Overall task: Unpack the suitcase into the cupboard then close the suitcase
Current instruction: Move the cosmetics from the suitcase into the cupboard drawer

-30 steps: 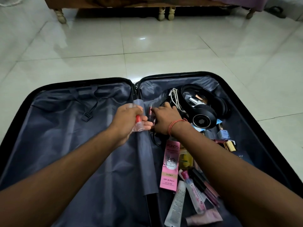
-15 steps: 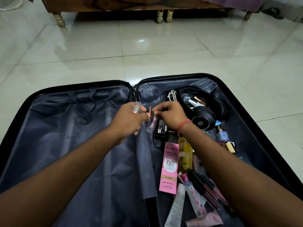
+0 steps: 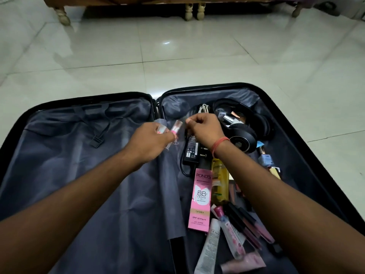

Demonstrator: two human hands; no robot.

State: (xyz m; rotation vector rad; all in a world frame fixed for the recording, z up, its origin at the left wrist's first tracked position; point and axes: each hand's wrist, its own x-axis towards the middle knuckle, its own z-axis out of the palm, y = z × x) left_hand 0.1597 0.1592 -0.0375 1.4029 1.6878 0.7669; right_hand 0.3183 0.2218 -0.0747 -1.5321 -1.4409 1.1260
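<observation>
Open black hard-shell suitcase point(image 3: 316, 155) with grey lining, flat on glossy white tiled floor point(image 3: 177, 56); left half bare lining, right half holding black headphones point(image 3: 245, 135), black power adapter point(image 3: 191, 149), pink cardboard cream box point(image 3: 200, 200), yellow bottle point(image 3: 220, 182) and assorted tubes. Left hand point(image 3: 150, 141) curls around small clear pink-tinted tubes point(image 3: 38, 126) above the hinge. Right hand point(image 3: 205, 127) pinches a small item, blurred; wooden bed legs point(image 3: 194, 11) beyond.

blur: small clear tubes point(image 3: 38, 126) in fingers | cutoff: suitcase point(image 3: 296, 135) near edge, bed legs point(image 3: 188, 11) tops
</observation>
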